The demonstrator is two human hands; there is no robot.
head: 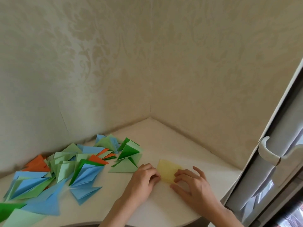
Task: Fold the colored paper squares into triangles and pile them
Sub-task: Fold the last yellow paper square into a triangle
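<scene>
I've got both hands, left hand (pixel 144 176) and right hand (pixel 191 182), pinching the yellow paper (pixel 168 171) flat on the bench (pixel 188 145), probably creasing it, clear of the folded pile (pixel 78 166).

A pale yellow paper (pixel 168 170) is laid flat at 5 o'clock; folded green, blue and orange triangles (pixel 65 169) are heaped at 8 o'clock

Soft, dim daylight; faint shadows lie beneath the fingers (pixel 152 175). Papers far left of them blur; wide-angle edges bend.
</scene>
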